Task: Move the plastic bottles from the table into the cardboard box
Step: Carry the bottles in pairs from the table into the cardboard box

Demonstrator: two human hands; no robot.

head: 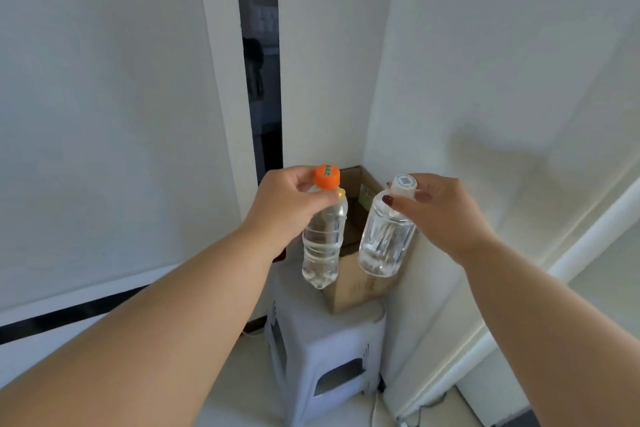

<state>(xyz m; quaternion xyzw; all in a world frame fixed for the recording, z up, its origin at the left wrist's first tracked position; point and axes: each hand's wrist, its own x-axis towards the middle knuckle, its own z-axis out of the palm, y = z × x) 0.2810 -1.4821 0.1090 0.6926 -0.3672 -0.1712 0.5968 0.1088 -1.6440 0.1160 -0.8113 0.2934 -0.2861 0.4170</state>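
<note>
My left hand (282, 204) pinches a clear plastic bottle with an orange cap (323, 239) by its neck, so the bottle hangs upright. My right hand (441, 211) pinches a second clear bottle with a white cap (386, 243) at its cap. This wider bottle hangs slightly tilted. Both bottles hang above and in front of an open cardboard box (353, 288), which stands in the wall corner. Part of the box's inside shows between the two bottles.
The box stands on a pale grey plastic stool (325, 350). White walls close in on the left, behind and to the right. A dark narrow gap (259, 62) runs up behind the left wall panel. A white cable (375, 409) lies on the floor.
</note>
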